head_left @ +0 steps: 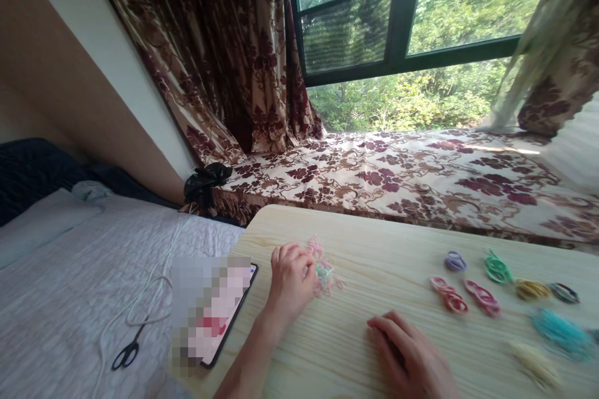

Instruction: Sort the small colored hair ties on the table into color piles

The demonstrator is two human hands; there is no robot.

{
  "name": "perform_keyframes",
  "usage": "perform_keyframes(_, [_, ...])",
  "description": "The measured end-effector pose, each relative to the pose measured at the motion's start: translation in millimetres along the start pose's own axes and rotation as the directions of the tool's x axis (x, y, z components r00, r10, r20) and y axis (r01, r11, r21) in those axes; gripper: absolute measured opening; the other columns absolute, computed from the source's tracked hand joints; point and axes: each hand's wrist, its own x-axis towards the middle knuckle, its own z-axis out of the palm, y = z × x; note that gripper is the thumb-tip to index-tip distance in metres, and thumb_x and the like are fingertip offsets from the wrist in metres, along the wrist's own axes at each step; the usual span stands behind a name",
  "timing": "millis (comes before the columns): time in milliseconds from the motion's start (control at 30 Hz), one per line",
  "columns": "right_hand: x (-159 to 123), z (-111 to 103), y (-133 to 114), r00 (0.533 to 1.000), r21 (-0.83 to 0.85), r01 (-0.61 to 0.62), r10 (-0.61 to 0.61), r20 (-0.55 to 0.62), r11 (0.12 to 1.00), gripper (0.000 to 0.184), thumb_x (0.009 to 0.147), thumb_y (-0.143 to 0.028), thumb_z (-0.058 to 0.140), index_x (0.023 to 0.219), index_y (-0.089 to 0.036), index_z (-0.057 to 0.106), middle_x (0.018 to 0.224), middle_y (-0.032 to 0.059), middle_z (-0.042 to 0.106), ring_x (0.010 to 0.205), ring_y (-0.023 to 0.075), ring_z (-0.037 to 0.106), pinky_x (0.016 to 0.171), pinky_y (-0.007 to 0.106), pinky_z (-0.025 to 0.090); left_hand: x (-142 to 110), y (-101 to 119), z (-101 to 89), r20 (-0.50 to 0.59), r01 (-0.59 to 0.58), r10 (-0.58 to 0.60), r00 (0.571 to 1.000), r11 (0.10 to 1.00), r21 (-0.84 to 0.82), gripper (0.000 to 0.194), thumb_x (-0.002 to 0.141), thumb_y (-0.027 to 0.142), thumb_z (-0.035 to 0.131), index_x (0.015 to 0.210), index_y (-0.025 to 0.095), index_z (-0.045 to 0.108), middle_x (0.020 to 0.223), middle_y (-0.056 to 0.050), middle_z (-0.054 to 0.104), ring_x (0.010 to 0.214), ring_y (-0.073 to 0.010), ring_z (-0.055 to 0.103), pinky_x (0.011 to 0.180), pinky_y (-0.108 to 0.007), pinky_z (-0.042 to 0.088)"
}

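Note:
My left hand (292, 271) is at the left side of a small loose pile of thin pink and green bands (324, 269) on the table. Its fingers are bent inward and the thumb reaches the pile's edge; whatever lies between the fingertips is hidden. Lower down, my right hand (407, 349) rests on the tabletop with its fingers curled together, and nothing shows in it. To its right lie sorted bundles of hair-tie-like loops: purple (455, 261), green (498, 267), red-pink (449, 295), pink (482, 297), yellow (532, 289) and dark (564, 292).
A turquoise bundle (563, 333) and a cream bundle (535, 364) lie at the right of the wooden table (374, 234). A phone (231, 312), partly pixelated, lies at its left edge. Scissors (126, 354) and a white cable (152, 290) are on the bed (56, 299).

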Motion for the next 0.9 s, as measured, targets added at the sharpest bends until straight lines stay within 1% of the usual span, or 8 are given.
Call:
perform_keyframes(133, [1, -2, -2, 1.0, 0.003, 0.002, -0.002, -0.01, 1.0, 0.018, 0.09, -0.031, 0.049, 0.093, -0.025, 0.066, 0.082, 0.0016, 0.069, 0.071, 0.013, 0.066, 0.063, 0.021, 0.052, 0, 0, -1.2, 0.009, 0.006, -0.006, 1.0, 1.0, 0.006, 0.018, 0.081, 0.014, 0.055, 0.072, 0.021, 0.068, 0.093, -0.002, 0.069, 0.104, -0.0221, 0.052, 0.097, -0.044, 0.038])
perform_keyframes(300, [4, -5, -7, 0.998, -0.012, 0.028, -0.029, -0.056, 1.0, 0.019, 0.09, -0.03, 0.048, 0.089, -0.024, 0.066, 0.079, 0.0011, 0.068, 0.068, 0.0122, 0.066, 0.06, 0.02, 0.052, -1, -3, -3.7, 0.021, -0.018, 0.016, 1.0, 0.994, 0.106, 0.02, 0.079, 0.01, 0.055, 0.078, 0.022, 0.07, 0.095, -0.004, 0.067, 0.105, -0.0235, 0.051, 0.097, -0.046, 0.037])
perform_keyframes(467, [5, -5, -9, 0.995, -0.035, 0.05, -0.053, -0.08, 0.998, 0.018, 0.091, -0.028, 0.048, 0.088, -0.023, 0.065, 0.078, 0.0009, 0.068, 0.067, 0.0116, 0.066, 0.059, 0.02, 0.051, -2, -5, -6.8, 0.021, -0.03, 0.027, 0.999, 0.991, 0.132, 0.024, 0.079, 0.007, 0.054, 0.085, 0.023, 0.071, 0.094, -0.004, 0.067, 0.106, -0.0236, 0.05, 0.097, -0.047, 0.037])
perform_keyframes(600, [6, -5, -9, 0.995, -0.034, 0.054, -0.056, -0.081, 0.998, 0.019, 0.09, -0.028, 0.047, 0.088, -0.023, 0.065, 0.077, 0.0005, 0.068, 0.066, 0.0115, 0.065, 0.058, 0.02, 0.051, -1, -6, -9.7, -0.006, -0.01, 0.011, 1.0, 0.99, 0.141, 0.015, 0.082, 0.016, 0.057, 0.078, 0.022, 0.07, 0.089, -0.004, 0.068, 0.104, -0.0238, 0.051, 0.095, -0.046, 0.038])
perform_keyframes(667, [7, -6, -10, 0.996, -0.023, 0.042, -0.044, -0.076, 0.999, 0.02, 0.091, -0.029, 0.046, 0.086, -0.023, 0.065, 0.076, 0.0005, 0.068, 0.065, 0.0118, 0.065, 0.059, 0.021, 0.051, -2, -7, -11.7, -0.016, -0.003, 0.006, 1.0, 0.988, 0.154, 0.016, 0.083, 0.018, 0.056, 0.074, 0.022, 0.069, 0.086, -0.004, 0.068, 0.103, -0.0239, 0.052, 0.094, -0.046, 0.039])
perform_keyframes(833, [7, -7, -12, 0.999, 0.007, -0.014, 0.015, -0.04, 1.0, 0.023, 0.091, -0.031, 0.045, 0.084, -0.024, 0.066, 0.076, 0.0013, 0.068, 0.067, 0.013, 0.065, 0.06, 0.022, 0.051, -14, -9, -22.3, 0.011, -0.062, 0.061, 0.998, 0.987, 0.151, 0.017, 0.082, 0.014, 0.054, 0.084, 0.022, 0.069, 0.09, -0.004, 0.067, 0.107, -0.0236, 0.051, 0.096, -0.045, 0.037])
perform_keyframes(900, [7, -7, -12, 0.999, 0.009, -0.021, 0.021, -0.028, 1.0, 0.023, 0.091, -0.032, 0.045, 0.086, -0.024, 0.066, 0.077, 0.0012, 0.068, 0.068, 0.0132, 0.066, 0.061, 0.022, 0.051, -23, -8, -27.9, 0.022, -0.078, 0.075, 0.997, 0.985, 0.151, 0.017, 0.082, 0.014, 0.054, 0.083, 0.022, 0.068, 0.09, -0.004, 0.066, 0.108, -0.0239, 0.05, 0.096, -0.046, 0.037])
